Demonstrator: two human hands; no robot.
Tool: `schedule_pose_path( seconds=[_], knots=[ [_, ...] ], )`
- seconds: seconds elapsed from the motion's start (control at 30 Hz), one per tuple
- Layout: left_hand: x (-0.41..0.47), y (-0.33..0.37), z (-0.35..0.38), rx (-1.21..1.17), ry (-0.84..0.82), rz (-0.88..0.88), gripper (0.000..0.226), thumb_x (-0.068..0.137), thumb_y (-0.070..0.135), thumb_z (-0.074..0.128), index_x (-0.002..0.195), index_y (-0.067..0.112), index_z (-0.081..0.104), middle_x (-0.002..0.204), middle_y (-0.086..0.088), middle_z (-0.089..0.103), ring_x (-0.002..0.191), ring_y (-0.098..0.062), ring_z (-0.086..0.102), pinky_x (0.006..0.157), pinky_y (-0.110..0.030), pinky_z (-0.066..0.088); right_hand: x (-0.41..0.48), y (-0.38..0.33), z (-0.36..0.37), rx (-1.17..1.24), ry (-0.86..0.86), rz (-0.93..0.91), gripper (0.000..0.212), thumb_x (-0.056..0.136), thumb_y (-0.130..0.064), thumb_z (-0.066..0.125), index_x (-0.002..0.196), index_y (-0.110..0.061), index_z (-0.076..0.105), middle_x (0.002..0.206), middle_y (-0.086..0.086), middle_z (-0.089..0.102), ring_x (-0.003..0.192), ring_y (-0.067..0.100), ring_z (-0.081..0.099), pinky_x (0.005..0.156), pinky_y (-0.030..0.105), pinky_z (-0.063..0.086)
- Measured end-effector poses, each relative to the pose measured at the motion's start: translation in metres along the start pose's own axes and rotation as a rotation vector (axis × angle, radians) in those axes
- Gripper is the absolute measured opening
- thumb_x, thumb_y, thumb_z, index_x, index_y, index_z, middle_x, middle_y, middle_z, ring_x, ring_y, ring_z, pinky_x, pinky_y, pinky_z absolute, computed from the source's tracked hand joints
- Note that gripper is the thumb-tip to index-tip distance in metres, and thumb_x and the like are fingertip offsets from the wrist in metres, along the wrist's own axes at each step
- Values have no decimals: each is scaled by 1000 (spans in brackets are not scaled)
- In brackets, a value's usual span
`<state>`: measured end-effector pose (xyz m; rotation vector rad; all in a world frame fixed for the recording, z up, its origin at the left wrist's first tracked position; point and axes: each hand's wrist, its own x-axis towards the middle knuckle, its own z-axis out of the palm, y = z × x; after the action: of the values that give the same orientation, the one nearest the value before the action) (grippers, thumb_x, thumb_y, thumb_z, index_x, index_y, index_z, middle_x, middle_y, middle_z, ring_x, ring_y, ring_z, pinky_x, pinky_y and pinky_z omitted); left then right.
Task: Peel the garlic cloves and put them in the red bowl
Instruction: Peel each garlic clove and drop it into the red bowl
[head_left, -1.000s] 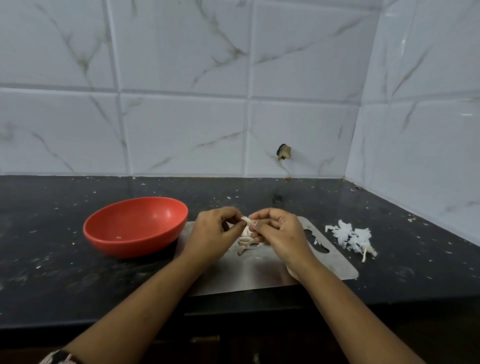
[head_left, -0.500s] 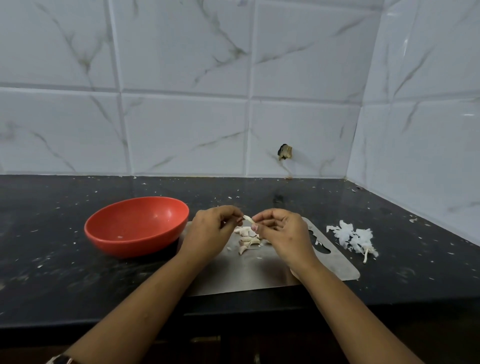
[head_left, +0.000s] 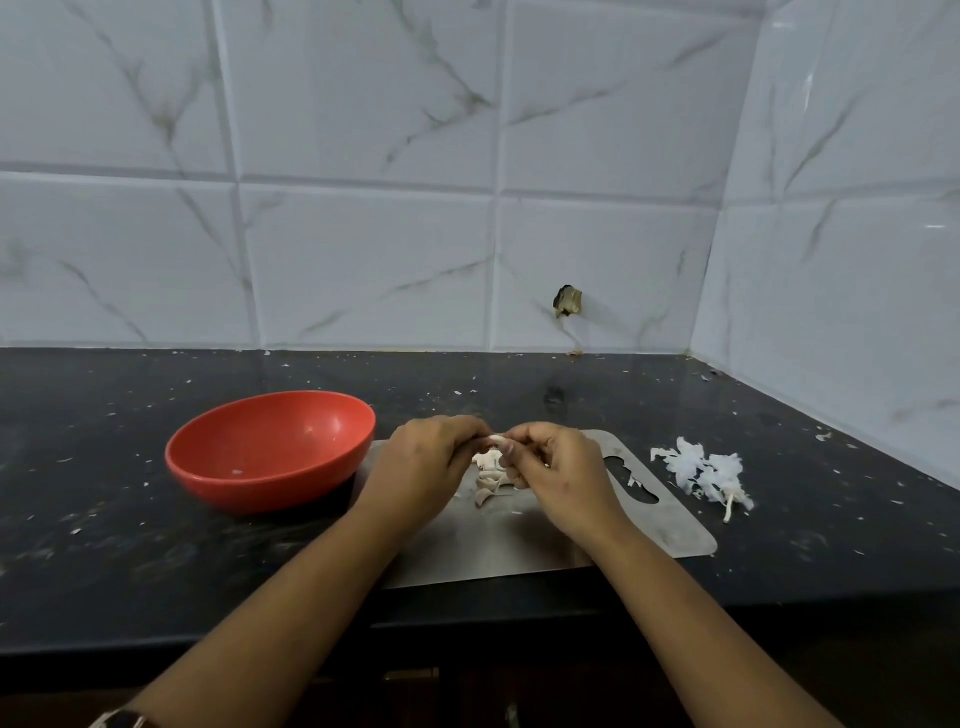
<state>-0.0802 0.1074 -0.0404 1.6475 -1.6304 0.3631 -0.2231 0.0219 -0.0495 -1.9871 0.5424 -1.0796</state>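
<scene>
Garlic clove (head_left: 496, 440), small and pale, is pinched between both hands just above the steel cutting board (head_left: 519, 551), held in the air and not in the bowl. The left hand (head_left: 426, 467) has its fingers curled in a narrow grip on the clove's left end. The right hand (head_left: 558, 467) pinches the other end with thumb and fingertips, its other fingers curled under. Only the middle of the clove shows between the fingertips, so it cannot be told how much skin is on it. Directly beneath the hands a small heap of garlic pieces (head_left: 488, 483) lies on the board. The red bowl (head_left: 249, 488) stands upright just beside the board's left end, on the black tabletop (head_left: 130, 545), with a pale speck or two visible inside. To the right of the board, apart from it, lies a pile of white papery peels (head_left: 704, 473). Small white flakes (head_left: 78, 531) are scattered across the tabletop, and marbled white tiles (head_left: 363, 208) rise behind it and at the right.
</scene>
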Motion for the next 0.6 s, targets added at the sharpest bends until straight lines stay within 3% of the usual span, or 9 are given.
schedule_pose_path(
  seconds=[0.13, 0.23, 0.33, 0.53, 0.6],
  knots=[
    [0, 2, -1, 37, -77, -2, 16, 97, 16, 52, 102, 16, 67, 91, 4, 69, 84, -13, 62, 73, -31, 49, -2, 2, 2, -193, -34, -89, 13, 97, -19, 57, 89, -19, 67, 73, 2, 67, 69, 19, 63, 62, 33, 51],
    [-1, 1, -1, 49, -88, 25, 13, 97, 14, 49, 97, 15, 62, 90, 3, 62, 81, -15, 57, 71, -31, 45, -3, 1, 2, -248, -82, -132, 18, 100, -18, 50, 86, -20, 61, 71, -4, 61, 66, 9, 57, 60, 24, 44],
    [-1, 0, 0, 43, -62, 52, 15, 97, 13, 46, 91, 15, 60, 84, 6, 57, 75, -13, 54, 67, -31, 43, -3, 1, 1, -250, -68, -166, 19, 98, -14, 51, 83, -17, 62, 68, -4, 60, 65, 10, 55, 58, 22, 41],
    [1, 0, 1, -216, -124, -89, 25, 96, 9, 52, 72, 18, 57, 58, 12, 46, 57, -4, 46, 58, -22, 36, -1, 4, 0, -266, -27, -232, 15, 96, -13, 57, 85, -14, 68, 67, -2, 62, 62, 12, 55, 57, 24, 41],
    [0, 1, 1, -465, -184, -214, 29, 98, 8, 49, 71, 18, 55, 53, 10, 45, 49, -3, 42, 52, -18, 35, -1, 4, -1, -272, -22, -247, 15, 95, -11, 57, 86, -14, 69, 67, -3, 61, 63, 11, 56, 57, 24, 43]
  ],
)
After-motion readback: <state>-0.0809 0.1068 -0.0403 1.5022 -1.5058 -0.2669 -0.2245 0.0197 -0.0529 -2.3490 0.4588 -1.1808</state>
